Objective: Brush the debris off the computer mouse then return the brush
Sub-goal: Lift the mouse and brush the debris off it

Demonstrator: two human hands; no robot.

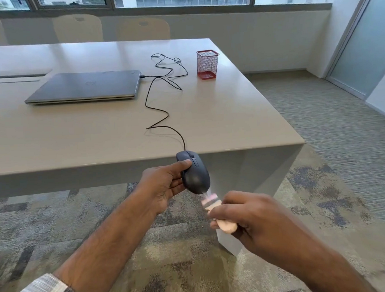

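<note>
My left hand (164, 184) grips a black wired computer mouse (194, 175), holding it in the air just off the table's near edge, tilted with its back end down. My right hand (249, 217) is closed around a small brush (217, 214) with a pale wooden handle and pink band. The brush is blurred, and its bristles touch the lower back end of the mouse. The mouse's black cable (160, 116) snakes back across the table.
A closed grey laptop (87, 86) lies on the beige table (72, 136), with the cable plugged into its right side. A red mesh pen holder (207, 63) stands at the far right. Chairs line the far side; patterned carpet lies below my hands.
</note>
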